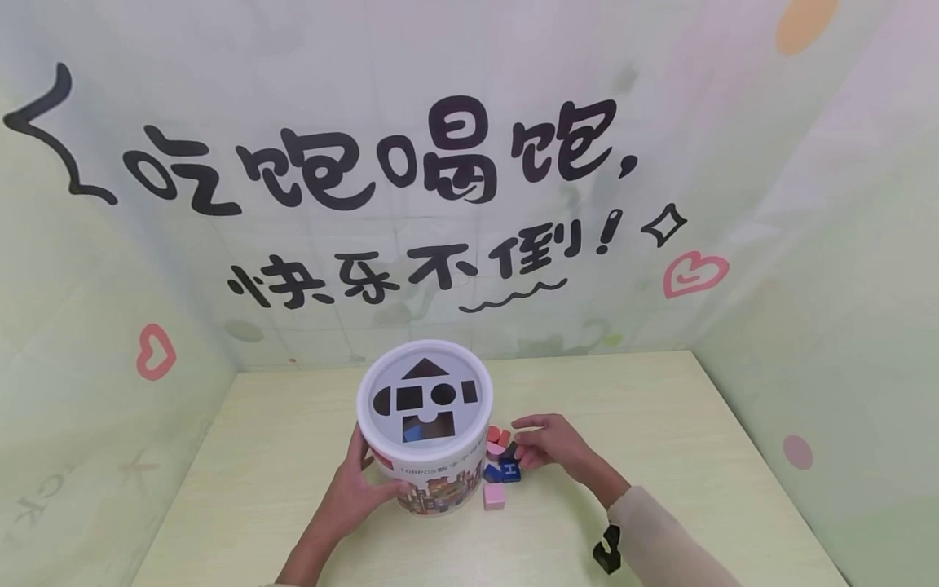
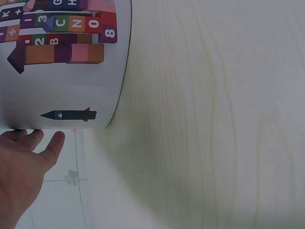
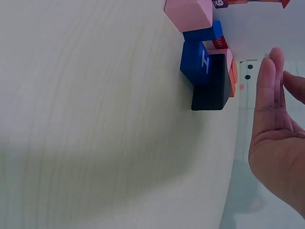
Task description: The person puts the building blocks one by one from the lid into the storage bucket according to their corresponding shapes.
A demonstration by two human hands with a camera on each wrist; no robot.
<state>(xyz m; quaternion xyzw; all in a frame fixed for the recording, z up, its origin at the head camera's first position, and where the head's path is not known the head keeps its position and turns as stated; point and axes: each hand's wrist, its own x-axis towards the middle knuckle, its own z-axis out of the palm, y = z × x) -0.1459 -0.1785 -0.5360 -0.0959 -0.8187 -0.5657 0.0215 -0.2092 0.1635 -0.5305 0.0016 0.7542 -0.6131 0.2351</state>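
White cardboard, printed with coloured blocks, is what my left hand [image 1: 359, 489] steadies: the shape-sorter tub [image 1: 425, 428] stands upright near the front middle of the pale wooden table [image 1: 660, 424], my fingers curled against its side wall. Its lid [image 1: 424, 397] is on, with cut-out slots showing. Just beside the tub on my right lies a small cluster of blocks: a pink cube [image 1: 494, 496], a blue block [image 3: 195, 62], a black block [image 3: 209, 88]. My right hand [image 1: 546, 444] hovers by them, fingers relaxed, gripping nothing. I judge I am about to choose a block; next I need a clean pinch, then a lift up to the matching slot. Open tabletop lies on both sides; the backdrop walls close in behind.
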